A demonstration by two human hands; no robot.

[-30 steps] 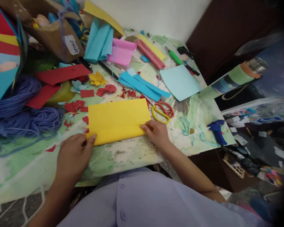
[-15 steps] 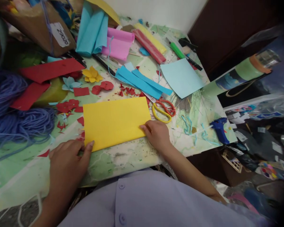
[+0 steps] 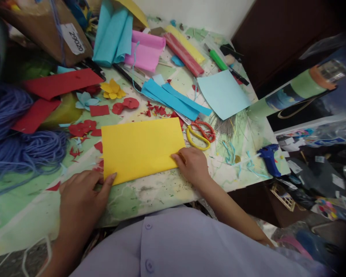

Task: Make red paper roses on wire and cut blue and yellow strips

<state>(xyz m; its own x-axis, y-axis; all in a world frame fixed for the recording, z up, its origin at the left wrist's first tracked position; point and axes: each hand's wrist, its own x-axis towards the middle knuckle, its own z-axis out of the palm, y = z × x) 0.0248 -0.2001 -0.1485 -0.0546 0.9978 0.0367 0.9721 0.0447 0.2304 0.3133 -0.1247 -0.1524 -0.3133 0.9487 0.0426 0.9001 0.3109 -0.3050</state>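
A yellow paper sheet (image 3: 141,148), folded into a flat rectangle, lies on the craft table (image 3: 150,192) right in front of me. My left hand (image 3: 80,198) rests at its near left corner, fingers curled and the thumb tip pressing the corner. My right hand (image 3: 193,165) is curled at the near right corner, fingertips pinching the paper's edge. Scissors with red and yellow handles (image 3: 200,134) lie just beyond my right hand.
Blue paper strips (image 3: 173,100), a light blue sheet (image 3: 223,94), red paper pieces (image 3: 60,82) and a yellow paper flower (image 3: 112,89) lie behind the sheet. Blue yarn (image 3: 23,146) is heaped at the left. A blue glue gun (image 3: 268,159) sits near the table's right edge.
The near flap that stood up a second ago now lies flat on the sheet. My left hand has slid a little toward me along the corner. My right hand has stayed put.
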